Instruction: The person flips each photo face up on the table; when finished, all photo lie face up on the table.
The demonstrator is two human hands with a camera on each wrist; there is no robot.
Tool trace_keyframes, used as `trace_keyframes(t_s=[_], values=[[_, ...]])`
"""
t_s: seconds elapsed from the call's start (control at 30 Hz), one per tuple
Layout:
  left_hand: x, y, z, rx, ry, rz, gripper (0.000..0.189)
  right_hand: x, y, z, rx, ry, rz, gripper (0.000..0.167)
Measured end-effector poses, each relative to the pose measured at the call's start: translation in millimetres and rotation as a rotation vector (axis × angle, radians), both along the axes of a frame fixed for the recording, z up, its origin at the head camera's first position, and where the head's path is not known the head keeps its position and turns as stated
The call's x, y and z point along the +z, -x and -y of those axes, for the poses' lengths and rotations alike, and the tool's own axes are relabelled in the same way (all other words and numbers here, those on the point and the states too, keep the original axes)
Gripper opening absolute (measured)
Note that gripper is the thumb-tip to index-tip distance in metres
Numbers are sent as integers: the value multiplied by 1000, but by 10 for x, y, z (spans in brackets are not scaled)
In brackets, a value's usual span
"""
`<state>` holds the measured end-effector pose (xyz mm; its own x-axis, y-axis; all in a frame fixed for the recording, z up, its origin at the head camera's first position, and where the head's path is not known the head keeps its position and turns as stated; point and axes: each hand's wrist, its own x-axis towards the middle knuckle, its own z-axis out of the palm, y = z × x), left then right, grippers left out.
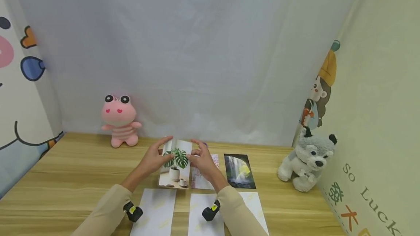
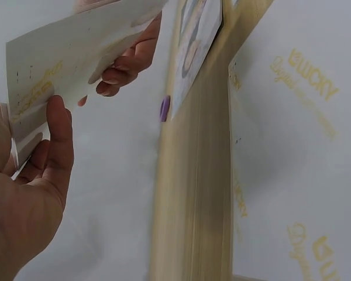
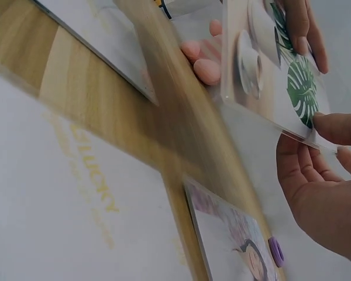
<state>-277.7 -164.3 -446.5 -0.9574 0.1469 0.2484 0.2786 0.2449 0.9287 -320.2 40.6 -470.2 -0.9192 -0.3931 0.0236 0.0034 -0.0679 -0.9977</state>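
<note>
Both hands hold up a photo print of a potted monstera plant (image 1: 175,174) above the tabletop. My left hand (image 1: 153,160) pinches its left edge, thumb on the picture side and fingers behind. On the opposite edge, my right hand (image 1: 204,162) pinches it likewise. Yellow lettering shows on the white back of the print (image 2: 38,76) in the left wrist view. Beneath the right hand lies a photo with pink blossoms (image 1: 214,160), partly hidden by that arm. To its right is a dark waterfall photo (image 1: 238,172).
Nearer me lie three white sheets with yellow print: a left one (image 1: 157,207), a middle one (image 1: 197,207) and a right one (image 1: 252,205). A pink plush toy (image 1: 119,121) sits at the back left, a grey husky plush (image 1: 308,159) at the right. A purple ring (image 3: 276,252) lies by the blossom photo.
</note>
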Motion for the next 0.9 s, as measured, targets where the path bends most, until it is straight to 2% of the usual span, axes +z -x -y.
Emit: trace_keyframes(t_s=[0.2,0.43,0.7,0.9], values=[[15,9,19,49,13,8,67,28,-81,-51,-19,-40,-17,73],[30,27,41,69,4,36,68,35,-193,-125,41,-83,-52,70],[0,46,90,75,24,-4,68,29,-288,-170,127,-181,-88,67],[-10,40,88,74,9,15,69,11,-321,-173,151,-216,-58,70]])
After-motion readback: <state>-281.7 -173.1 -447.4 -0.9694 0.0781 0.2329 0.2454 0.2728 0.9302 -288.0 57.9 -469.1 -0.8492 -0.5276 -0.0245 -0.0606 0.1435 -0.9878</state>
